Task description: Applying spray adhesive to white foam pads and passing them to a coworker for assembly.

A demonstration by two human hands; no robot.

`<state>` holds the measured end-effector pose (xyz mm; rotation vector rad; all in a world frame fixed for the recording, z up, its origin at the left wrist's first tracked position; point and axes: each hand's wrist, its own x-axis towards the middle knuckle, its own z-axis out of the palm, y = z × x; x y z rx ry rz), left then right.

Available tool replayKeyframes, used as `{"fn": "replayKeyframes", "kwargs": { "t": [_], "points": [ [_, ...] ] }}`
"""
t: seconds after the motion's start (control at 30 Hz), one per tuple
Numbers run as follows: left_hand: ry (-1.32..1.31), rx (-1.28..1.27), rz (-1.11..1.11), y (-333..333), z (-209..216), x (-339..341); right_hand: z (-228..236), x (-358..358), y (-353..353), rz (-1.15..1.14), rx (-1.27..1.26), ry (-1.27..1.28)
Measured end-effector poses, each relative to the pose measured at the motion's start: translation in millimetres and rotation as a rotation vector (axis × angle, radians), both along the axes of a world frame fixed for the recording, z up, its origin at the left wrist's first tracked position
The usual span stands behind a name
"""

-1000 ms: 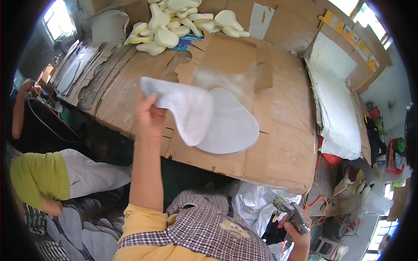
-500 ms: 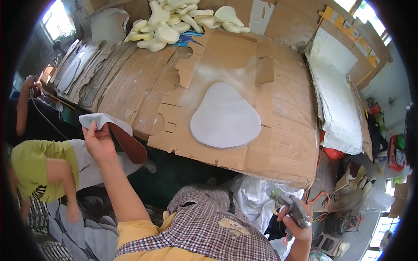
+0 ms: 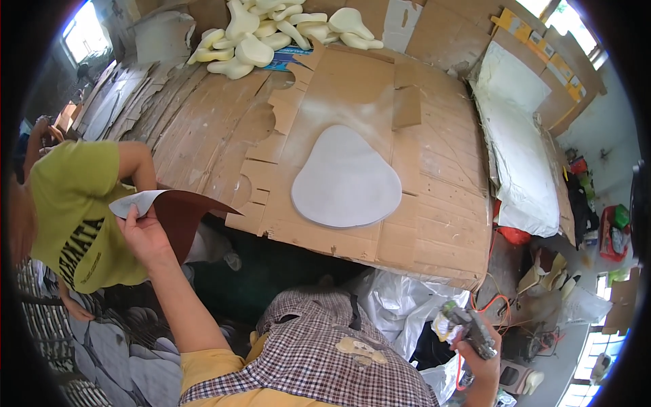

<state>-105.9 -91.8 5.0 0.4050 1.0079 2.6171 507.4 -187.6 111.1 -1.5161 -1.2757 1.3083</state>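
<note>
In the head view, the left hand (image 3: pixel 146 237), left of centre in the frame, is closed in a pinch, thumb against fingers, on the edge of a flexible sheet (image 3: pixel 184 220). The sheet extends from the fingertips up and to the right, its pale grey face folded over at the hand and its dark brown face showing beyond. Its pointed far end overlaps the near edge of the table (image 3: pixel 447 224) in the picture; whether they touch cannot be told.

At lower right, the right hand (image 3: pixel 483 359) has its fingers wrapped around a spray gun (image 3: pixel 478 331), well apart from the sheet.

A rounded, grey, pear-shaped piece (image 3: pixel 347 180) lies flat on the cardboard-covered table at mid-frame, to the right of the left hand and apart from both hands. Pale yellow foam pieces (image 3: pixel 254 51) are heaped at the top. A co-worker in a green shirt (image 3: pixel 85 203) bends at the left.
</note>
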Motion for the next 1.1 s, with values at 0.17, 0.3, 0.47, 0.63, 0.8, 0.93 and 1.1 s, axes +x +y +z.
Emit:
{"fn": "replayKeyframes", "kwargs": {
  "t": [0.17, 0.3, 0.47, 0.63, 0.8, 0.93, 1.1],
  "points": [
    [-0.066, -0.065, 0.007, -4.5, -12.3, -6.6, -19.1, -25.3, 33.1, 0.163, 0.084, 0.030],
    [-0.053, -0.066, 0.015, -4.5, -10.0, 12.2, -21.5, -44.2, 59.7, 0.008, 0.217, 0.046],
    [-0.100, -0.161, -0.007, -9.1, -13.6, 22.5, -17.1, -20.7, 51.0, -0.091, 0.185, -0.051],
    [-0.098, -0.140, -0.007, -4.2, -21.9, 31.8, -4.2, -5.6, 38.0, -0.068, 0.109, -0.142],
    [-0.236, -0.132, -0.233, 13.1, -42.6, 81.9, 0.9, -32.6, 67.0, -0.006, 0.200, -0.004],
    [-0.237, -0.455, -0.424, 44.1, -78.8, 158.3, -6.0, -17.0, 64.5, 0.017, 0.137, -0.100],
    [0.106, -0.774, -0.593, 92.6, -178.9, 181.8, -4.5, 0.7, 43.1, 0.198, 0.084, -0.266]
  ]
}}
